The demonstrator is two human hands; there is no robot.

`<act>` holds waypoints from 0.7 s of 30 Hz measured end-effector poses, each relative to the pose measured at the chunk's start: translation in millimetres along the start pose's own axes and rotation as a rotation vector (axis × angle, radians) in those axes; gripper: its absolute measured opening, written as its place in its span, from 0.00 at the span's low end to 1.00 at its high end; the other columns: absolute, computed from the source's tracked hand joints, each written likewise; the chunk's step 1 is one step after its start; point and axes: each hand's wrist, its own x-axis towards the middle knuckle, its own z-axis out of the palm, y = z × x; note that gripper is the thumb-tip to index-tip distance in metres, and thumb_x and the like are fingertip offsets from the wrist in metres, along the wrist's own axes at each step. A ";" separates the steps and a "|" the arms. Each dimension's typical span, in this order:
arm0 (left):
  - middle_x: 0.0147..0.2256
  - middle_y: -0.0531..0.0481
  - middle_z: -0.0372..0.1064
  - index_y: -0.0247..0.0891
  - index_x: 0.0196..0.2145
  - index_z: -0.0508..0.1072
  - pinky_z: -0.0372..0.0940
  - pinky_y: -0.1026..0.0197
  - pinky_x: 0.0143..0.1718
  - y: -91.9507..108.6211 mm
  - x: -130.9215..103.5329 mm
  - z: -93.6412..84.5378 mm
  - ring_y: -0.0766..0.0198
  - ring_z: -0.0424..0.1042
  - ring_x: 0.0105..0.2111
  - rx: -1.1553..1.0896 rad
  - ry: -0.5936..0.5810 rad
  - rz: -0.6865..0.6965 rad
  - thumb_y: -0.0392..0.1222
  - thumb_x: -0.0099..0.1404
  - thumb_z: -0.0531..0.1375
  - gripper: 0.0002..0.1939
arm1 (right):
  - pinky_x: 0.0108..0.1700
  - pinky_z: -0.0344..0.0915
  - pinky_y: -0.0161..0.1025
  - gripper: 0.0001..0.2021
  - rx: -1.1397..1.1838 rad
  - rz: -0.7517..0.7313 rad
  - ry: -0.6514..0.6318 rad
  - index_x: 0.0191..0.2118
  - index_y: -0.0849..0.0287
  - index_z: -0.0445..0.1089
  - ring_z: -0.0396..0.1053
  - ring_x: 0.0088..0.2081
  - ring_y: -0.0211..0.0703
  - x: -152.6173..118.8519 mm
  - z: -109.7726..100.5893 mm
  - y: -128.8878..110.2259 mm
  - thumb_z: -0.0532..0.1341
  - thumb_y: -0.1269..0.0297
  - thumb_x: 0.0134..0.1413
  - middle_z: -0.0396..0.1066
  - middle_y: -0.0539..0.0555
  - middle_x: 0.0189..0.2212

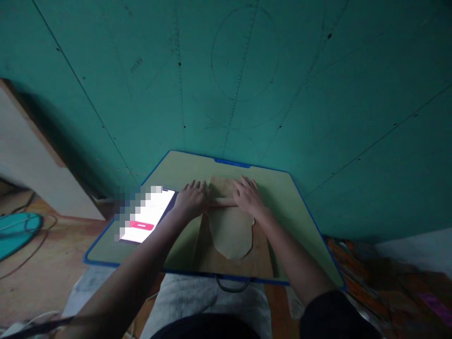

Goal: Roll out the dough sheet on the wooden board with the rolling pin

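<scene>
A flat, uneven sheet of pale dough (232, 235) lies on a wooden board (229, 268). Across its far edge rests a wooden rolling pin (222, 202). My left hand (192, 198) is on the pin's left end, palm down, with its fingers stretched forward. Over the right end lies my right hand (247, 195), its fingers spread and reaching past the pin. Both palms hide the pin's ends; only its middle shows between them.
The board lies on a small table (293, 221) with a blue rim. A lit phone or tablet (150, 216) is on its left part. A green wall (226, 84) stands behind, and a pale panel (45, 160) leans at the left.
</scene>
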 end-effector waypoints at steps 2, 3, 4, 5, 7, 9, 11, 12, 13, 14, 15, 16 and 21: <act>0.56 0.30 0.71 0.30 0.58 0.69 0.65 0.44 0.57 -2.3 16.6 4.7 0.46 0.70 0.58 -0.005 -0.016 0.014 0.43 0.74 0.47 0.22 | 0.71 0.42 0.56 0.26 0.015 0.025 -0.020 0.67 0.62 0.61 0.49 0.71 0.54 7.0 1.0 0.5 0.49 0.64 0.67 0.54 0.65 0.70; 0.55 0.30 0.71 0.31 0.56 0.71 0.66 0.44 0.57 -3.8 21.8 6.6 0.47 0.71 0.57 -0.007 -0.025 0.021 0.43 0.74 0.47 0.21 | 0.70 0.42 0.57 0.26 0.022 0.033 -0.020 0.67 0.62 0.61 0.50 0.71 0.55 8.4 1.5 0.9 0.49 0.63 0.67 0.54 0.65 0.70; 0.56 0.30 0.71 0.31 0.55 0.72 0.66 0.45 0.57 -5.1 24.7 8.0 0.47 0.71 0.57 -0.007 -0.032 0.025 0.43 0.74 0.48 0.21 | 0.70 0.43 0.58 0.26 0.029 0.034 -0.014 0.67 0.63 0.62 0.50 0.71 0.55 8.6 2.0 1.1 0.49 0.63 0.67 0.54 0.66 0.69; 0.56 0.29 0.70 0.31 0.55 0.72 0.65 0.44 0.57 -6.0 25.2 8.7 0.46 0.70 0.58 -0.005 -0.033 0.020 0.43 0.74 0.47 0.22 | 0.70 0.43 0.59 0.26 0.034 0.032 -0.005 0.66 0.63 0.63 0.50 0.71 0.56 7.5 2.3 1.2 0.49 0.63 0.66 0.55 0.66 0.69; 0.59 0.25 0.66 0.26 0.60 0.68 0.63 0.40 0.59 -5.2 19.5 7.9 0.42 0.66 0.61 0.003 -0.015 -0.009 0.45 0.75 0.45 0.26 | 0.70 0.44 0.59 0.25 0.041 0.016 0.023 0.65 0.63 0.64 0.51 0.71 0.56 2.2 2.9 0.4 0.49 0.62 0.66 0.55 0.65 0.69; 0.62 0.23 0.61 0.21 0.63 0.63 0.59 0.38 0.61 -0.6 6.2 4.9 0.39 0.60 0.65 0.002 0.039 -0.023 0.46 0.75 0.43 0.29 | 0.70 0.43 0.59 0.25 0.047 -0.006 0.058 0.65 0.62 0.65 0.51 0.70 0.56 -7.7 3.3 -1.3 0.49 0.62 0.67 0.56 0.65 0.69; 0.63 0.24 0.60 0.19 0.64 0.61 0.57 0.38 0.63 7.4 -12.9 1.0 0.39 0.56 0.67 -0.014 0.105 -0.008 0.46 0.76 0.41 0.31 | 0.71 0.42 0.59 0.25 0.053 -0.043 0.100 0.64 0.63 0.66 0.52 0.70 0.55 -23.2 3.7 -3.5 0.48 0.61 0.68 0.57 0.64 0.68; 0.63 0.25 0.60 0.19 0.64 0.62 0.56 0.38 0.64 12.1 -24.2 -0.7 0.39 0.55 0.67 -0.023 0.133 0.002 0.46 0.76 0.41 0.31 | 0.71 0.42 0.58 0.25 0.058 -0.066 0.120 0.64 0.64 0.66 0.52 0.70 0.55 -33.3 3.8 -4.6 0.47 0.61 0.69 0.59 0.64 0.68; 0.63 0.25 0.61 0.18 0.63 0.63 0.55 0.38 0.65 16.8 -36.5 -1.9 0.39 0.54 0.68 -0.028 0.153 0.012 0.47 0.76 0.41 0.31 | 0.71 0.43 0.57 0.25 0.064 -0.087 0.134 0.64 0.65 0.66 0.52 0.70 0.54 -45.0 3.8 -5.6 0.46 0.62 0.69 0.60 0.64 0.67; 0.63 0.26 0.62 0.19 0.62 0.63 0.54 0.38 0.65 21.3 -49.6 -2.6 0.39 0.54 0.68 -0.030 0.165 0.020 0.47 0.76 0.41 0.31 | 0.71 0.44 0.56 0.25 0.071 -0.107 0.144 0.64 0.66 0.65 0.53 0.70 0.54 -58.0 3.7 -6.5 0.46 0.62 0.69 0.60 0.64 0.67; 0.62 0.27 0.63 0.19 0.62 0.64 0.54 0.38 0.66 25.2 -62.8 -2.8 0.39 0.54 0.67 -0.030 0.176 0.030 0.47 0.76 0.42 0.30 | 0.71 0.45 0.55 0.25 0.078 -0.127 0.150 0.64 0.67 0.65 0.53 0.69 0.54 -71.7 3.3 -7.2 0.46 0.63 0.69 0.61 0.64 0.67; 0.62 0.28 0.64 0.20 0.61 0.65 0.53 0.38 0.66 28.2 -75.5 -2.4 0.39 0.55 0.67 -0.029 0.190 0.045 0.47 0.76 0.42 0.30 | 0.71 0.46 0.54 0.25 0.084 -0.149 0.153 0.65 0.68 0.64 0.54 0.69 0.54 -85.2 2.8 -7.7 0.46 0.63 0.69 0.60 0.64 0.67; 0.63 0.30 0.63 0.22 0.63 0.63 0.54 0.39 0.66 25.8 -98.3 0.7 0.42 0.56 0.67 -0.029 0.222 0.143 0.48 0.76 0.43 0.29 | 0.71 0.47 0.54 0.27 0.071 -0.220 0.128 0.66 0.72 0.60 0.52 0.70 0.55 -114.3 -0.6 -7.7 0.47 0.65 0.67 0.56 0.67 0.69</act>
